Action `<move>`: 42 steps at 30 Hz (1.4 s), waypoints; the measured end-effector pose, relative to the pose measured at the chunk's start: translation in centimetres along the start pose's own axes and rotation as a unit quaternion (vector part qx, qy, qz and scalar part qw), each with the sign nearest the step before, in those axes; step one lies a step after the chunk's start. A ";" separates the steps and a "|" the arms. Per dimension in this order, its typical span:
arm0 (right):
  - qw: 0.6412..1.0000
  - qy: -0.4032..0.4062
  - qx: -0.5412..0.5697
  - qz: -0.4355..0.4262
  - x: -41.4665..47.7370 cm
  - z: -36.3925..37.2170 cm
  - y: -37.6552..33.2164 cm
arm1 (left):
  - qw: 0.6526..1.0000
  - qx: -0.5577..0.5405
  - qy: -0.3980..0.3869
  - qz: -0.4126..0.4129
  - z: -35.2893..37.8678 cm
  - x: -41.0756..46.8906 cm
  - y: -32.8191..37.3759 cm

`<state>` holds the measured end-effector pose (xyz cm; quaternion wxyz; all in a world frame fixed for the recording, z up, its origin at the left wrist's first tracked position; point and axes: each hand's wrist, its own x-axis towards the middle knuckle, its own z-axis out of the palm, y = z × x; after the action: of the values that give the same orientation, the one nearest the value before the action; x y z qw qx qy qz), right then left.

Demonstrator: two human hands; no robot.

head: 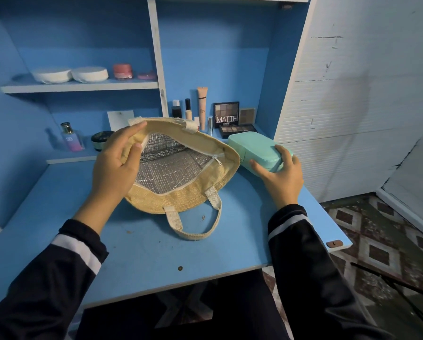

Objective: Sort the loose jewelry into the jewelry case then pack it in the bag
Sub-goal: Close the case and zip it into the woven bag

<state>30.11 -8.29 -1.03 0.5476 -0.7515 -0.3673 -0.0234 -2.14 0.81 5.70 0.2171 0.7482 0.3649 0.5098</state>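
On the blue desk, my left hand pinches the rim of the tan woven bag with silver foil lining, holding its mouth open. My right hand curls round the closed mint-green jewelry case, which sits just beside the bag.

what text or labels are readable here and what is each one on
"MATTE": on the upright eyeshadow palette at the back of the desk.
"SB": on the perfume bottle at the left.
Too small or blurred to read: the line under "MATTE", the print on the beige tube, the label on the pink jar.
No text shows on the bag or the jewelry case.
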 end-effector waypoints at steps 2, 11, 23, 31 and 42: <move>1.000 0.005 -0.001 -0.007 -0.3 -0.5 -0.1 | 1.000 0.006 0.005 -0.001 0.1 0.1 -0.1; 0.999 0.022 0.000 -0.027 -0.9 -2.7 -1.6 | 1.000 0.021 -0.003 0.006 0.0 -0.3 0.5; 0.996 0.032 0.031 -0.073 -1.6 -6.2 -4.7 | 1.000 0.009 -0.021 -0.019 -0.1 -0.1 1.2; 0.991 0.017 0.057 -0.116 -3.0 -7.4 -6.4 | 0.999 0.017 -0.029 -0.007 0.1 0.3 0.7; 0.982 -0.013 0.066 -0.174 -6.3 -7.2 -6.7 | 0.999 0.012 -0.031 0.002 0.1 0.8 -0.4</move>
<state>24.27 -16.80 4.52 0.5792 -0.6384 -0.4999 -0.0843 -1.99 1.68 5.92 0.2179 0.7669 0.3627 0.4825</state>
